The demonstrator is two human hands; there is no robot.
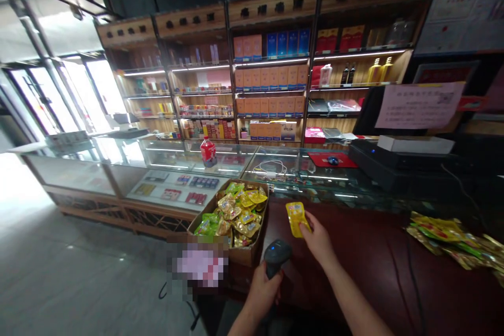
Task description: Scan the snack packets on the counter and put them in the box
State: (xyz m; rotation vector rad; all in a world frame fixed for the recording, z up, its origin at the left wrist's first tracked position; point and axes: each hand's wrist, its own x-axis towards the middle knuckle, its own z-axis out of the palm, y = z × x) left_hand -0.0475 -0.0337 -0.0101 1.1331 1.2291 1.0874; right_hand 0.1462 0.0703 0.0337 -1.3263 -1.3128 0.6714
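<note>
My left hand is closed around the handle of a dark grey barcode scanner, whose head shows a small blue light. A yellow snack packet is pinched between the thumb and fingers of my right hand, held above the dark red-brown counter. Just left of both hands stands an open cardboard box full of gold, yellow and green snack packets. At the right end of the counter lies a loose pile of similar packets.
A glass display case runs behind the box, with a red-labelled bottle on top. A computer mouse lies on a red mat. Black cash-register equipment stands at the right. Shelves of boxes line the wall.
</note>
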